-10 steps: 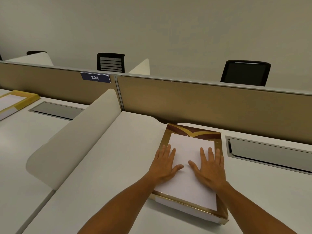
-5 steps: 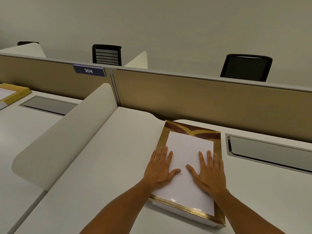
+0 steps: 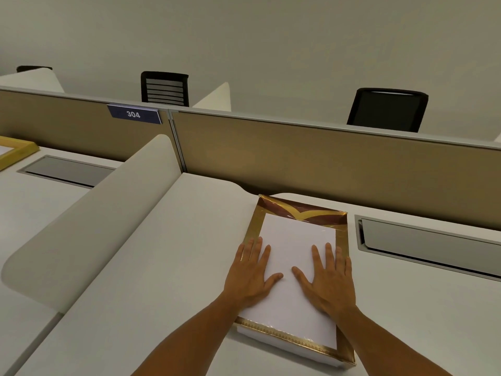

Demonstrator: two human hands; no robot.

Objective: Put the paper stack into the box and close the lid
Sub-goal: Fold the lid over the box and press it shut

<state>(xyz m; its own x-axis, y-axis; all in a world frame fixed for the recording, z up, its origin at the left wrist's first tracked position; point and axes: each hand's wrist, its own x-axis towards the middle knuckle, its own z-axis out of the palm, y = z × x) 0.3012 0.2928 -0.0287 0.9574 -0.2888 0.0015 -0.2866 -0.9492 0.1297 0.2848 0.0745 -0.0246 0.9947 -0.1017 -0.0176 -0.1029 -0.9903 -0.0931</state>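
A flat box (image 3: 298, 211) with a gold and brown frame lies on the white desk (image 3: 162, 267), close to the back partition. A white sheet surface (image 3: 295, 237) fills the frame; a faint sheen near its far right corner hints at clear film over it. My left hand (image 3: 250, 275) lies flat on the left half of the white surface, its outer fingers over the gold edge. My right hand (image 3: 329, 278) rests flat on the right half. Both palms are down with fingers spread, gripping nothing. I cannot tell whether the white surface is paper or lid.
A curved white divider (image 3: 95, 213) rises left of the desk. A tan partition (image 3: 298, 158) with a "304" sign (image 3: 133, 114) runs behind. Grey cable hatches sit at right (image 3: 428, 240) and left (image 3: 67, 170). Another gold-framed box (image 3: 16, 150) is far left. Black chairs (image 3: 387, 109) stand beyond.
Both hands stay flat on the box top, sitting slightly nearer its front end than before. The view has shifted a little; the box has not moved.
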